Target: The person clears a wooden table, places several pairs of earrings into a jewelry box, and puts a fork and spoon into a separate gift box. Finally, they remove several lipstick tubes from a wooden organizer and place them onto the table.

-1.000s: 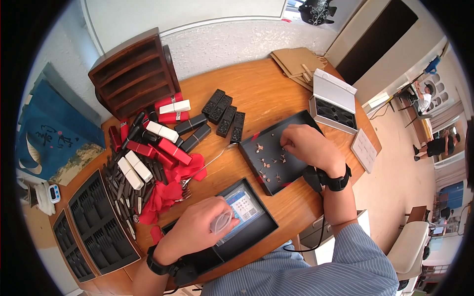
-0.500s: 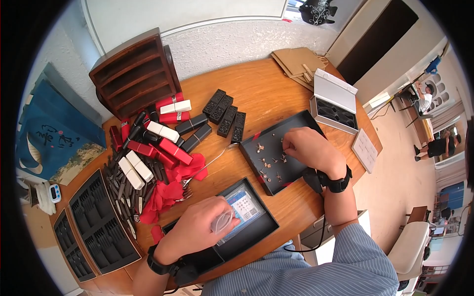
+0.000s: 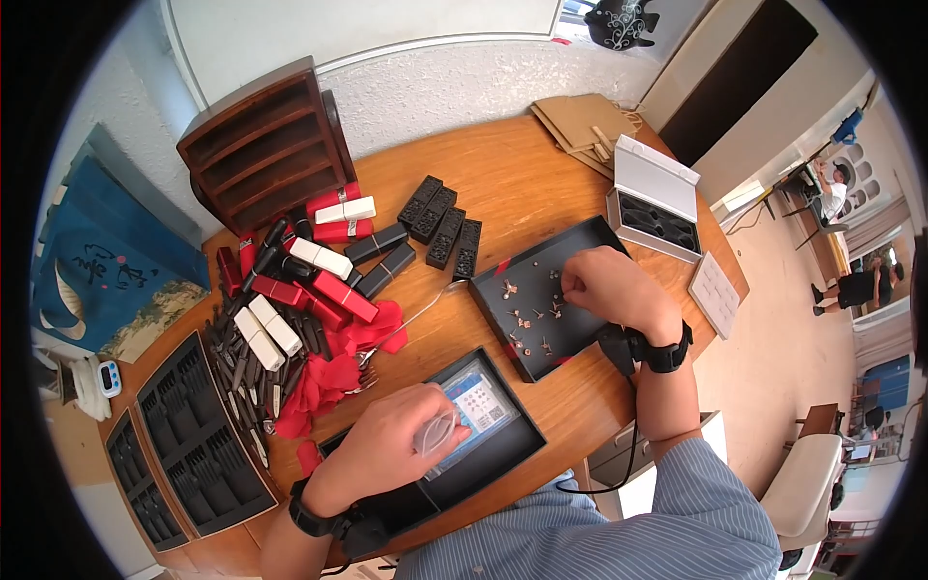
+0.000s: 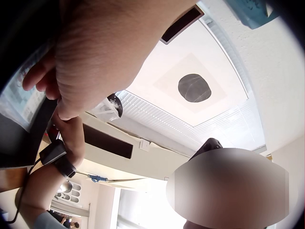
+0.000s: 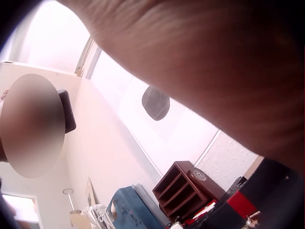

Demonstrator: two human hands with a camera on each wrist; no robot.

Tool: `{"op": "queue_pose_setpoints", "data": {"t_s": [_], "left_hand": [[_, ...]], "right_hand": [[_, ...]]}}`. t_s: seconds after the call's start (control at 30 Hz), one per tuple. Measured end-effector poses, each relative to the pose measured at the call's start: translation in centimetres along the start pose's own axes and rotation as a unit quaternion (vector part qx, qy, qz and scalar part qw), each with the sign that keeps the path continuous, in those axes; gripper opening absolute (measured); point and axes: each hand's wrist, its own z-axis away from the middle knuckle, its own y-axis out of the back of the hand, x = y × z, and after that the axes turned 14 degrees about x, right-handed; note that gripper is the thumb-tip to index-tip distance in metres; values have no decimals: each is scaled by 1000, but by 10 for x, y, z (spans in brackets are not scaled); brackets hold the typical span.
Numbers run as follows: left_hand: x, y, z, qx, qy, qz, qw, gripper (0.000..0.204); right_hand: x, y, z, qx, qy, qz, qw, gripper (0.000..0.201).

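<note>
My left hand [image 3: 387, 440] holds a small clear plastic bag [image 3: 434, 434], its open mouth forming an oval. Below that hand, a black tray [image 3: 527, 440] contains a clear packet with a blue-and-white printed card [image 3: 483, 404]. My right hand [image 3: 619, 290] is over a second black tray [image 3: 541, 362], fingers bent down toward its floor. Whether these fingers pinch anything I cannot tell. Small rose-gold jewellery pieces [image 3: 509, 289], like stud earrings, lie scattered in that tray, several just left of the fingertips.
Left of the trays is a pile of red, white and black boxes [image 3: 319, 253], red petals [image 3: 324, 387] and dark cutlery. Black slotted blocks [image 3: 445, 237] stand behind. An open white box [image 3: 657, 208] and a white card [image 3: 715, 295] are at the right. A wooden rack [image 3: 261, 145] stands behind the pile.
My right hand has shifted slightly right over the tray, uncovering small pieces beside its fingertips. The left hand with the plastic bag has stayed in place.
</note>
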Motion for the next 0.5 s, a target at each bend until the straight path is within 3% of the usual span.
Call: {"op": "queue_pose_setpoints", "data": {"t_s": [0.33,0.4,0.5], "left_hand": [[1,0,0,1,-11,-2,1000,21],[0,1,0,1,-14,-3,1000,21],[0,0,0,-1,-16,-5,1000,20]], "right_hand": [[-8,9,-1,58,35,-33,997,8],[-8,12,-1,70,-4,-57,996,8],[-7,13,-3,68,8,-54,996,7]]}}
